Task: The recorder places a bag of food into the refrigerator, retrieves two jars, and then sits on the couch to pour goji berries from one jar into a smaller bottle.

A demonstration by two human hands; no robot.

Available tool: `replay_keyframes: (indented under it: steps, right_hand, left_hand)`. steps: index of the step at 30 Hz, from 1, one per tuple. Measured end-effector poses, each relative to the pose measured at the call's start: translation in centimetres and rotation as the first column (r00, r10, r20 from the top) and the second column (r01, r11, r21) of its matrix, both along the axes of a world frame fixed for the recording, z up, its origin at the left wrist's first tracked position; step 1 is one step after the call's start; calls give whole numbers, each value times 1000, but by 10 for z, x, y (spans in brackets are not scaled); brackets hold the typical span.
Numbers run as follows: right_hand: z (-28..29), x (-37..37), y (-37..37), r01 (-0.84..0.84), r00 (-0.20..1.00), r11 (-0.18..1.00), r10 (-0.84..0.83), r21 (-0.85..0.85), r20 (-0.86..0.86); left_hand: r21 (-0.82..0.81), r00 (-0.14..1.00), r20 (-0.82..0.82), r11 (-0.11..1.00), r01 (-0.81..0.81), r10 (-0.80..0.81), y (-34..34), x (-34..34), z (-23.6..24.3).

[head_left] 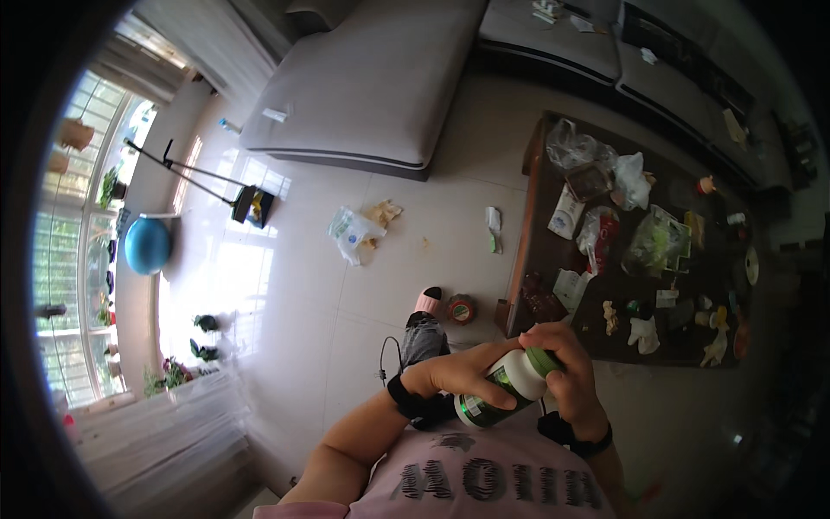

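Close to my chest I hold a white bottle (520,374) with a green label and a green screw cap (543,360), tilted so that the cap points up to the right. My left hand (462,374) is wrapped round the bottle's body, its thumb lying across the label. The fingers of my right hand (571,372) close round the cap, which appears to sit on the bottle's neck. Black bands circle both wrists. Part of the label is hidden under my left hand.
A dark table (609,337) at the right bears plastic bags, packages and a glove. A round red-lidded jar (462,309) stands on the floor by my foot. Plastic litter (354,233), a dustpan (253,206), a blue ball (148,246) and a grey sofa (372,78) lie farther off.
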State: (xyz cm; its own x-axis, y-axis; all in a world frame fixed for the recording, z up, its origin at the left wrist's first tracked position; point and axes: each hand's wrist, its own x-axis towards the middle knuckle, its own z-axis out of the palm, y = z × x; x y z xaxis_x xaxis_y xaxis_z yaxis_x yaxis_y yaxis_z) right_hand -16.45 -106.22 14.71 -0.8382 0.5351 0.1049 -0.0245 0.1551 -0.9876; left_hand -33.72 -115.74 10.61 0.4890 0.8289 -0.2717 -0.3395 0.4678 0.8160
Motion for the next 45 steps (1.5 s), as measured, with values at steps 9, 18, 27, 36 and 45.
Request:
replay_keyframes:
  steps: [9, 18, 27, 36, 45]
  right_hand:
    - [-2, -90, -44, -385, 922, 923, 385, -19, 29]
    - [-18, -284, -171, -513, 851, 858, 514, -38, 109]
    - [-5, -459, -286, -805, 584, 589, 807, -68, 85]
    - [3, -612, -360, -923, 336, 337, 941, 188, -39]
    - [7, -820, -412, -945, 184, 194, 981, 262, -59]
  left_hand:
    - [3, 905, 5, 905, -425, 425, -104, -38, 0]
    - [141, 762, -65, 762, -633, 645, -244, -196, -25]
    - [65, 524, -100, 531, -845, 846, -385, -310, -1]
    - [50, 206, -37, 208, -977, 978, -446, -391, 3]
    - [12, 70, -115, 72, -997, 991, -498, -579, 15]
